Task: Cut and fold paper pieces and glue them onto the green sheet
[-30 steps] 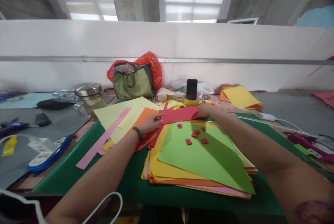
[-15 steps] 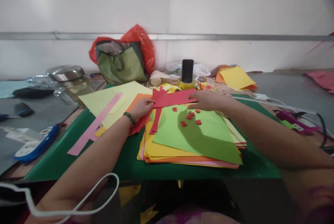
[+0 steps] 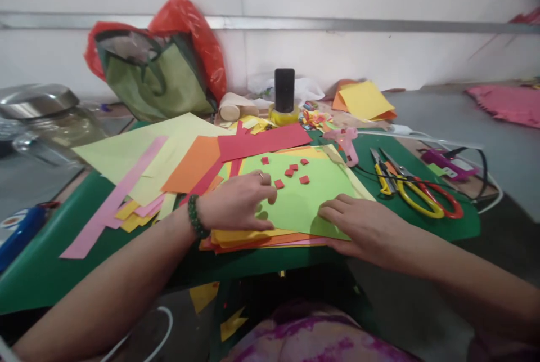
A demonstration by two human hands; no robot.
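Left hand (image 3: 238, 202) rests loosely curled, gripping nothing, on the green sheet (image 3: 304, 204) at the mat's (image 3: 42, 272) near edge, just beside red squares (image 3: 291, 172). Right hand (image 3: 358, 227) lies flat, empty, on the sheet's near corner.

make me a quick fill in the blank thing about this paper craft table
The left hand and right hand rest on a paper stack whose top sheet is ____.
The small squares on that sheet are ____.
The beaded bracelet sits on the ____ wrist.
The scissors lie to the stack's ____.
Missing words: green, red, left, right.
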